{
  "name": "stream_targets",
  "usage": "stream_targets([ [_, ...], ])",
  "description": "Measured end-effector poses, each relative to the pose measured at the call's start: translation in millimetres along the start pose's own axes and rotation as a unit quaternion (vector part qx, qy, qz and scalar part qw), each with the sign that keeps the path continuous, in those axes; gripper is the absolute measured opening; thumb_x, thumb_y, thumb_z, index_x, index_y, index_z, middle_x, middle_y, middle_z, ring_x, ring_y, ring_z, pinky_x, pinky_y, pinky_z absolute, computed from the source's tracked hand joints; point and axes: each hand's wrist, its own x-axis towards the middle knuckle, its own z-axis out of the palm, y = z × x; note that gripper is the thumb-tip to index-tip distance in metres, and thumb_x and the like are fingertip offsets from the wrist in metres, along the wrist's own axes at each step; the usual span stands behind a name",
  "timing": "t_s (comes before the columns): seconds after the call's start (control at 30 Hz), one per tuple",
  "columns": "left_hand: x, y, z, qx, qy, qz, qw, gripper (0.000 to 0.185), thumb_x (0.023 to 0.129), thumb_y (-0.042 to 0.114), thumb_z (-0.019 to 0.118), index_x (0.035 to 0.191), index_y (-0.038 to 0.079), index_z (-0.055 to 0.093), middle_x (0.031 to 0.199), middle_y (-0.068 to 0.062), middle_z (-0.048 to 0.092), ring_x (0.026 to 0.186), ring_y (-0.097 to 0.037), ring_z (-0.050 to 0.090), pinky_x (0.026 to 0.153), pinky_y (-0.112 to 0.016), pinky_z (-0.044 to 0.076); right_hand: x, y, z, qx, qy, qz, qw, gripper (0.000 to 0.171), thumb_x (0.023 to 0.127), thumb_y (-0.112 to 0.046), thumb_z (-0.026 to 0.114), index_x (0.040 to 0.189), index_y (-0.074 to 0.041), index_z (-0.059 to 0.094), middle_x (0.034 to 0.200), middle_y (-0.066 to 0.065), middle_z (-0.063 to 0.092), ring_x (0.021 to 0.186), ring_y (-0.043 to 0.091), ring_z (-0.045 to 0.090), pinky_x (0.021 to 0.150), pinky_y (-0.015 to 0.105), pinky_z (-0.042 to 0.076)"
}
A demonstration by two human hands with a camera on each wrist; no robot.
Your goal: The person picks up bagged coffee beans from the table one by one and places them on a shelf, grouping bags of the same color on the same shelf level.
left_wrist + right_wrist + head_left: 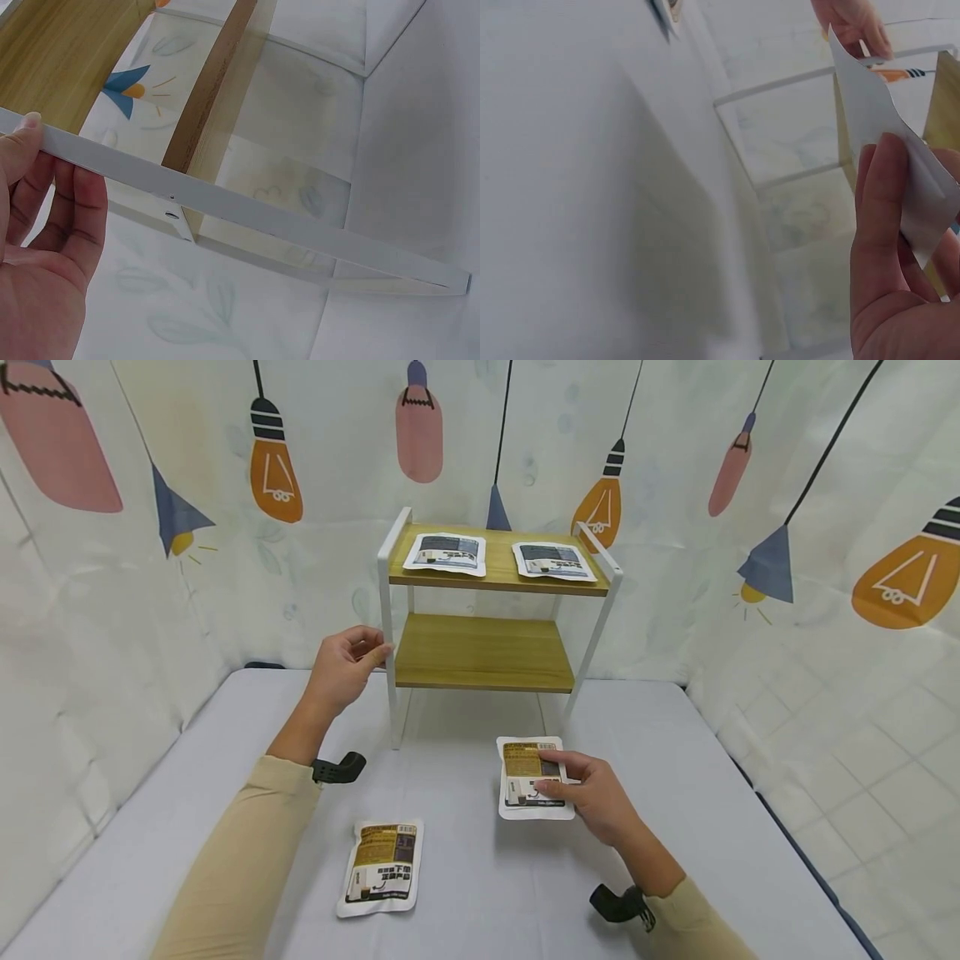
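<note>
- Setting: a pale grey tabletop point(465, 893) enclosed on three sides by a white curtain point(825, 635) printed with orange and pink bulbs and blue lamps.
- At the far middle of the tabletop stands a two-tier shelf rack point(487, 652), white metal frame with wooden boards.
- Top board carries two flat packets: one at left point(445, 553), one at right point(553, 561), lying apart, printed faces up. Lower board bare wood.
- Left hand point(347, 664): fingers and thumb curled round the rack's front-left white post point(387, 635), at about the height of the lower board. The left wrist view confirms thumb on one side of the white bar, fingers behind it.
- Right hand point(592, 793): pinches the right edge of a white packet point(531, 777) with yellow-and-dark label, thumb on top, fingers beneath. This packet sits in front of the rack, right of centre, low over the tabletop; the right wrist view shows it bent upward between thumb and fingers.
- A further packet point(382, 866) of the same print lies flat on the near tabletop, beside the left forearm, well apart from both hands.
- Both arms wear beige sleeves; a black device is strapped at each wrist.
</note>
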Motion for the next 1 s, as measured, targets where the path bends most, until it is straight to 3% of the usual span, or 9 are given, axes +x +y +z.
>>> stream_targets([
  [0.13, -0.2, -0.2, -0.3, -0.005, 0.0, 0.001, 1.0, 0.031, 0.1, 0.032, 0.067, 0.114, 0.003, 0.067, 0.106, -0.007, 0.066, 0.105, -0.017, 0.068, 0.092, -0.022, 0.057, 4, -5, 0, 0.01, 0.005, -0.005, 1.0, 0.061, 0.084, -0.008, 0.083, 0.141, -0.013, 0.062, 0.132, 0.019, 0.062, 0.1, 0.022, 0.071, 0.078, 0.029, 0.062],
  [0.3, -0.2, -0.4, -0.2, -0.008, -0.003, 0.004, 1.0, 0.033, 0.1, 0.032, 0.067, 0.114, 0.002, 0.067, 0.106, -0.008, 0.066, 0.104, -0.016, 0.068, 0.09, -0.018, 0.055, 9, -11, -1, 0.02, 0.008, -0.01, 1.0, 0.061, 0.084, -0.008, 0.084, 0.141, -0.013, 0.063, 0.132, 0.018, 0.063, 0.1, 0.022, 0.071, 0.079, 0.03, 0.063],
  [0.6, -0.4, -0.9, 0.3, -0.004, -0.002, 0.0, 1.0, 0.032, 0.101, 0.032, 0.067, 0.115, 0.003, 0.067, 0.108, -0.01, 0.067, 0.107, -0.018, 0.068, 0.096, -0.027, 0.057, 16, -24, -5, 0.021, 0.012, -0.027, 0.999, 0.06, 0.086, -0.01, 0.082, 0.143, -0.014, 0.061, 0.131, 0.017, 0.062, 0.102, 0.022, 0.071, 0.08, 0.03, 0.063],
  [0.83, 0.7, -0.8, -0.7, -0.01, -0.008, 0.006, 0.9999, 0.033, 0.101, 0.03, 0.067, 0.116, 0.001, 0.067, 0.109, -0.012, 0.066, 0.106, -0.016, 0.067, 0.09, -0.017, 0.055, 19, -41, -6, 0.036, 0.011, -0.031, 0.999, 0.057, 0.09, -0.009, 0.078, 0.144, -0.013, 0.06, 0.141, 0.017, 0.056, 0.108, 0.023, 0.069, 0.086, 0.031, 0.062],
  [1.0, 0.6, -1.8, 0.0, -0.008, 0.0, 0.005, 1.0, 0.031, 0.101, 0.03, 0.067, 0.114, 0.002, 0.067, 0.107, -0.009, 0.066, 0.107, -0.017, 0.068, 0.096, -0.027, 0.057, 22, -49, -8, 0.037, 0.011, -0.04, 0.998, 0.055, 0.092, -0.01, 0.076, 0.144, -0.013, 0.059, 0.14, 0.017, 0.056, 0.109, 0.024, 0.069, 0.086, 0.032, 0.062],
])
